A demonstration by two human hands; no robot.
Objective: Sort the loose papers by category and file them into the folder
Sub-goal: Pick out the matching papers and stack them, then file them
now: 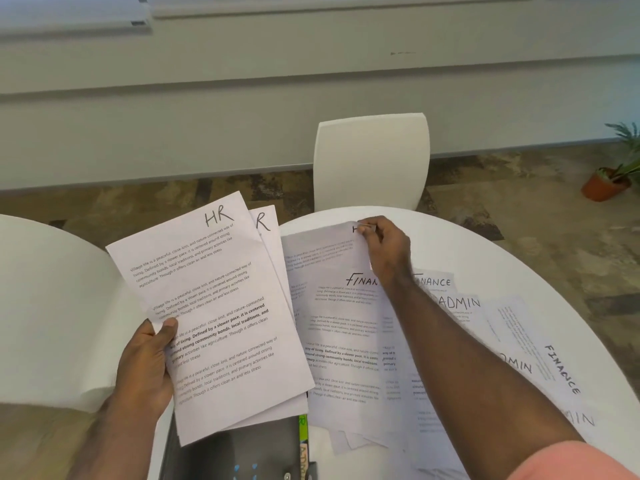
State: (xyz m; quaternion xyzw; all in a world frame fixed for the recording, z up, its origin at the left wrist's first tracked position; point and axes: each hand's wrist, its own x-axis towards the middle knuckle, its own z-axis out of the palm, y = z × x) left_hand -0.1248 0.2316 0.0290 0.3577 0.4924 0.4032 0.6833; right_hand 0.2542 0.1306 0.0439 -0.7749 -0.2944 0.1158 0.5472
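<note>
White printed sheets cover the near half of the round tabletop (485, 244), and in the head view, the only one here, they are partway through being split by their handwritten headings. The left hand (145, 362) holds a small stack marked HR (214, 313) up off the surface, thumb curled over the front sheet and the rest of the fingers hidden behind the paper; a second HR sheet peeks out behind the first. Held fanned and tilted toward the camera like this, the headings stay readable, which looks like the reason for carrying the stack rather than laying it down: it serves as the growing HR pile.

The right hand (384, 247) reaches across the spread and pinches the far top corner of another sheet (322, 251), fingers closed on its edge, just where a heading begins; the letters are mostly covered by the hand, so its category cannot be read for sure. That corner is lifted slightly, probably to peel it from the pile.

Beneath the right forearm lie the loose papers (346, 341) not yet sorted, overlapping, with FINANCE and ADMIN headings showing, some turned sideways toward the right edge.

The folder (242, 448) sits at the near edge under the HR stack, dark, with coloured tabs (303, 434) along its side; nothing appears filed yet, I judge
</note>
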